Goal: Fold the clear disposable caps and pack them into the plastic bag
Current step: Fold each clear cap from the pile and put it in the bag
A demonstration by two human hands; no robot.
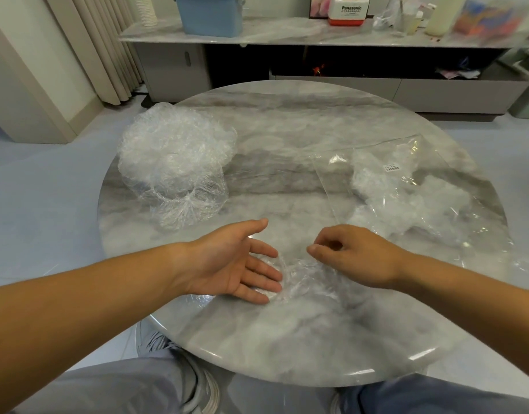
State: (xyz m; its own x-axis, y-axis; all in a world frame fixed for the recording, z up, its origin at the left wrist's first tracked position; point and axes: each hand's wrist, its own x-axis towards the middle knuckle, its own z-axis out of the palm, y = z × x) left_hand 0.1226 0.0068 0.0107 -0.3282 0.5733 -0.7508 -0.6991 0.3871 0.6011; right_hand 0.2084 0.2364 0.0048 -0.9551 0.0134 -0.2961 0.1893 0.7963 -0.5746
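Observation:
One clear crumpled cap [305,279] lies on the round marble table [287,127] near its front edge, between my hands. My left hand [236,261] is open with straight fingers, its fingertips resting on the cap's left edge. My right hand [352,255] hovers over the cap's right side with loosely curled fingers, thumb and forefinger close together; I cannot tell if it pinches the film. A heap of unfolded clear caps [176,162] sits at the left. The clear plastic bag [412,186], with several folded caps inside, lies at the right.
A long marble shelf [287,34] stands behind the table, bearing a blue bin [211,14], a white and red box [348,10] and bottles. Curtains hang at the back left. My knees show below the table's front edge.

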